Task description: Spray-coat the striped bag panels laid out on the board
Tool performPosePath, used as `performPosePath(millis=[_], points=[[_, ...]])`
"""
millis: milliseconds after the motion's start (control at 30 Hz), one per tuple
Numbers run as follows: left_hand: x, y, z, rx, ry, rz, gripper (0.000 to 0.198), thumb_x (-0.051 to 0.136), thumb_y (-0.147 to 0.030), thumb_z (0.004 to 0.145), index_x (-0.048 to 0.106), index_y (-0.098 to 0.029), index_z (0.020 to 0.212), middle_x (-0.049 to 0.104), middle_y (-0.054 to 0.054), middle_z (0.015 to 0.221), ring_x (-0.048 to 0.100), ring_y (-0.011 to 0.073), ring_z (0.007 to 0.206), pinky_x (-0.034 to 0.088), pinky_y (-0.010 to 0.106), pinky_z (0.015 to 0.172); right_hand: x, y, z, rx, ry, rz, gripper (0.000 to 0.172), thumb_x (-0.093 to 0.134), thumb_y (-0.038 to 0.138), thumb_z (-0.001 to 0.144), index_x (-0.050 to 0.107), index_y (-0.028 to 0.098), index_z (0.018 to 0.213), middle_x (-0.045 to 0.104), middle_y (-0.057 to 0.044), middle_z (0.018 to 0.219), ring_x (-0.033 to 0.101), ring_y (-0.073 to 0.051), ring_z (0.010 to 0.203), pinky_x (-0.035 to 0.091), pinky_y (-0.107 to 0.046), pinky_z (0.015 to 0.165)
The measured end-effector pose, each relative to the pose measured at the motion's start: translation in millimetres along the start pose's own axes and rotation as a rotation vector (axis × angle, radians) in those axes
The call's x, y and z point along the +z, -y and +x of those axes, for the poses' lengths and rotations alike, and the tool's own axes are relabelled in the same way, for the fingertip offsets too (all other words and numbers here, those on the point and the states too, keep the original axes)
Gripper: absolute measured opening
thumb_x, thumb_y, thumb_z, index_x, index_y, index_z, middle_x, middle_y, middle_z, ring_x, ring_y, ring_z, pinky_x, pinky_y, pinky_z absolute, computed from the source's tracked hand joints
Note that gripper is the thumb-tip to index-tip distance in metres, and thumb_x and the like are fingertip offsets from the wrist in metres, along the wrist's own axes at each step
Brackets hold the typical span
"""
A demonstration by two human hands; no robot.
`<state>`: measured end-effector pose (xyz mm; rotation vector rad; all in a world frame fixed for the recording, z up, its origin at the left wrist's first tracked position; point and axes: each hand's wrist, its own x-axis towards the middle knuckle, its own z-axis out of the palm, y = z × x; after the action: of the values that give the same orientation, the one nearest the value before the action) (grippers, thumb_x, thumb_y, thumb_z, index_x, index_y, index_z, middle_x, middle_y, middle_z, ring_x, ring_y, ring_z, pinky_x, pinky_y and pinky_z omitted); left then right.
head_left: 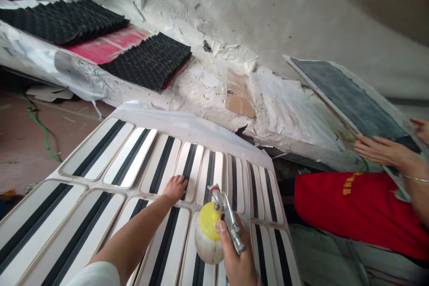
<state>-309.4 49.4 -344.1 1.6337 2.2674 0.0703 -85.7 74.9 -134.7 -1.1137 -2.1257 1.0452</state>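
Observation:
My right hand [240, 254] is wrapped round the handle of a silver spray gun [229, 219]. Beside the handle hangs the gun's cup [209, 243], whitish and stained under a yellow lid [208, 221]; the nozzle points away from me. My left hand [174, 188] lies with fingers extended at the near end of a white panel [196, 161] with a black lengthwise stripe. Similar rounded, striped panels lie in two rows around it, including a wider panel [97, 149] at the far left. Parts of the near row are hidden behind my arms and the cup.
Stacks of black textured sheets [147, 61] sit on a white-crusted ledge [187, 94] along the wall, near a cardboard piece [239, 94]. At right, a co-worker's hands [385, 149] hold a framed dark screen [351, 94] above a red apron [355, 210]. A green hose [47, 136] runs across the floor.

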Motion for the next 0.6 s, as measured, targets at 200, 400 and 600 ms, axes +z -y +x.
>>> performPosePath(millis=[200, 400, 600], points=[[-5.3, 6, -11, -0.093, 0.036, -0.053, 0.058, 0.061, -0.034, 0.079, 0.048, -0.021, 0.134, 0.045, 0.012, 0.138, 0.039, 0.0278, 0.128, 0.029, 0.043, 0.108, 7, 12, 8, -0.038, 0.027, 0.055, 0.035, 0.056, 0.039, 0.087, 0.065, 0.017, 0.113, 0.07, -0.009, 0.099, 0.068, -0.02, 0.091, 0.057, -0.024, 0.08], [-8.4, 31, -37, -0.196, 0.003, -0.102, 0.055, 0.052, -0.039, 0.084, 0.047, -0.019, 0.135, 0.044, 0.011, 0.142, 0.038, 0.0268, 0.13, 0.031, 0.041, 0.108, 13, 5, 1, 0.052, -0.042, 0.056, 0.038, 0.057, 0.043, 0.086, 0.065, 0.016, 0.112, 0.068, -0.011, 0.104, 0.067, -0.022, 0.094, 0.057, -0.029, 0.081], [0.4, 35, -50, -0.251, -0.025, -0.114, 0.053, 0.048, -0.031, 0.085, 0.048, -0.015, 0.135, 0.041, 0.011, 0.144, 0.035, 0.027, 0.133, 0.023, 0.043, 0.114, 2, 9, 6, 0.072, 0.158, 0.087, 0.033, 0.051, 0.034, 0.091, 0.058, 0.015, 0.118, 0.067, -0.011, 0.107, 0.066, -0.02, 0.098, 0.056, -0.026, 0.081]])
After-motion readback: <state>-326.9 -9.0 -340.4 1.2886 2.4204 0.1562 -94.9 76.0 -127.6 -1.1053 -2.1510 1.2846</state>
